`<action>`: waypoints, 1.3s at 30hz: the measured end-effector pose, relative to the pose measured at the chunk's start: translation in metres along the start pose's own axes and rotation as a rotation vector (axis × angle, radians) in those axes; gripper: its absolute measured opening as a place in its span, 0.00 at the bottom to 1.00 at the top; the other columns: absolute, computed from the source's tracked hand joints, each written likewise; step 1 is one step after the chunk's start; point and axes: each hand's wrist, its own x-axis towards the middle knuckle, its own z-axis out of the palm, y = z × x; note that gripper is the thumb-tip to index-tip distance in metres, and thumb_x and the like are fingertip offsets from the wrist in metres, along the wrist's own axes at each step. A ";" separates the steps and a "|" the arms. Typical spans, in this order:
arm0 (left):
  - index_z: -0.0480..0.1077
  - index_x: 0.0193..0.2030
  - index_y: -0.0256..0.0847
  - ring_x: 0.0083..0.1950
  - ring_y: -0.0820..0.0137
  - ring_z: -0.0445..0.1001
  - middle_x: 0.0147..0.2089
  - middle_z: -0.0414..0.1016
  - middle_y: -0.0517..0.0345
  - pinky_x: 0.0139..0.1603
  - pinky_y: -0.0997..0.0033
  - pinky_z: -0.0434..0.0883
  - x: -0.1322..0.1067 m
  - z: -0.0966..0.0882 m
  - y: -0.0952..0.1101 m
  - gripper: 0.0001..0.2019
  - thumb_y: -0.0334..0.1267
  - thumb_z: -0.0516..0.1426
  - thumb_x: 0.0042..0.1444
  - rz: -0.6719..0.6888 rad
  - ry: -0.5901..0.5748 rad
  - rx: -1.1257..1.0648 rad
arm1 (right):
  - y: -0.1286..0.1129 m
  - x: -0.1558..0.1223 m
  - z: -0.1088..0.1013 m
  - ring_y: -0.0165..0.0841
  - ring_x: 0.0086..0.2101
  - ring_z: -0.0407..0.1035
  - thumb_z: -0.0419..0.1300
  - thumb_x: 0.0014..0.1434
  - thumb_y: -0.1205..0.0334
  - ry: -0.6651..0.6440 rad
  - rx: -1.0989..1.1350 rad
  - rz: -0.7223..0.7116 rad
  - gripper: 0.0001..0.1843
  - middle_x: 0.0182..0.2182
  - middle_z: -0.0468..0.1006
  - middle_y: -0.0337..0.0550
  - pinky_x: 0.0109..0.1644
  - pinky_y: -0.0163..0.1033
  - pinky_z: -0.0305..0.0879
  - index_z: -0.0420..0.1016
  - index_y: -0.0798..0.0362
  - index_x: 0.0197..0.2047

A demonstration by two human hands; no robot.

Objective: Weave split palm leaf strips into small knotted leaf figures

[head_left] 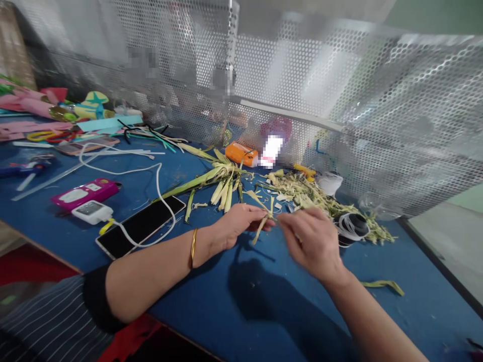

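Note:
Between the thumb and fingers of my left hand [241, 223] is a small knotted piece of pale green leaf strips [268, 216], its ends sticking out several ways. My right hand [311, 239] is just to the right of it, fingers curled and thumb pressed in, slightly blurred. Whatever that hand pinches is too small and smeared to name. Beyond my hands lies a bunch of long green leaf strips [222, 176]. A heap of cut leaf pieces [302, 193] spreads behind my right hand, beside a black spool wound with white cord [352, 229].
On the blue table [211, 306], a black-screened phone [141, 226], a magenta device [85, 193] and a white cable [160, 186] lie left. An orange pack [241, 153] and a lit phone [271, 151] stand against the perforated metal screen [302, 75]. One loose strip [385, 285] lies right.

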 end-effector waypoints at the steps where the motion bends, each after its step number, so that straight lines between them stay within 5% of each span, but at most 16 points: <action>1: 0.75 0.29 0.35 0.31 0.74 0.73 0.30 0.78 0.55 0.38 0.73 0.68 0.001 -0.001 0.001 0.06 0.36 0.61 0.51 0.002 0.011 -0.035 | -0.002 0.000 0.001 0.31 0.27 0.67 0.52 0.63 0.71 -0.072 -0.008 -0.113 0.09 0.27 0.76 0.41 0.41 0.41 0.59 0.73 0.56 0.43; 6: 0.75 0.31 0.34 0.31 0.75 0.72 0.31 0.77 0.55 0.38 0.74 0.67 0.003 0.000 0.000 0.03 0.28 0.62 0.47 -0.026 0.036 -0.132 | -0.014 -0.004 0.021 0.33 0.31 0.67 0.48 0.65 0.72 -0.263 -0.139 -0.260 0.12 0.30 0.75 0.44 0.40 0.42 0.57 0.72 0.59 0.43; 12: 0.74 0.25 0.34 0.31 0.74 0.72 0.31 0.78 0.52 0.30 0.75 0.65 -0.006 0.009 0.001 0.04 0.26 0.59 0.49 -0.050 0.067 -0.122 | -0.021 -0.013 0.036 0.34 0.29 0.65 0.49 0.67 0.67 -0.141 -0.082 -0.233 0.15 0.24 0.70 0.41 0.38 0.41 0.57 0.67 0.54 0.28; 23: 0.76 0.28 0.35 0.27 0.76 0.68 0.24 0.75 0.60 0.29 0.76 0.64 -0.008 0.014 -0.006 0.06 0.24 0.61 0.43 0.005 0.188 -0.111 | -0.037 -0.011 0.035 0.33 0.27 0.62 0.49 0.67 0.67 -0.099 0.035 -0.260 0.16 0.22 0.68 0.40 0.44 0.42 0.61 0.66 0.53 0.26; 27: 0.76 0.30 0.35 0.25 0.77 0.68 0.23 0.74 0.61 0.30 0.76 0.65 -0.005 0.011 -0.005 0.06 0.24 0.60 0.44 -0.027 0.152 -0.072 | -0.038 -0.011 0.035 0.33 0.27 0.63 0.49 0.67 0.69 -0.137 0.026 -0.268 0.16 0.23 0.69 0.40 0.44 0.42 0.61 0.66 0.53 0.27; 30: 0.75 0.28 0.34 0.27 0.77 0.70 0.25 0.76 0.58 0.33 0.76 0.66 -0.003 0.007 0.003 0.04 0.24 0.59 0.46 0.005 0.097 -0.031 | -0.034 -0.009 0.027 0.33 0.27 0.63 0.49 0.68 0.65 -0.105 0.011 -0.199 0.13 0.23 0.70 0.39 0.40 0.41 0.59 0.69 0.54 0.33; 34: 0.72 0.25 0.35 0.26 0.77 0.71 0.26 0.75 0.58 0.33 0.75 0.67 -0.003 0.002 0.017 0.07 0.25 0.56 0.50 0.039 0.119 0.003 | -0.022 -0.005 0.017 0.37 0.31 0.66 0.50 0.68 0.56 0.009 -0.160 0.111 0.14 0.30 0.75 0.46 0.38 0.42 0.56 0.70 0.57 0.44; 39: 0.72 0.28 0.36 0.24 0.78 0.70 0.25 0.74 0.60 0.31 0.75 0.67 -0.003 -0.001 0.019 0.03 0.27 0.59 0.49 0.008 0.118 0.051 | -0.015 -0.008 0.027 0.34 0.24 0.64 0.48 0.69 0.59 -0.150 -0.178 0.242 0.15 0.22 0.72 0.39 0.37 0.40 0.53 0.67 0.52 0.32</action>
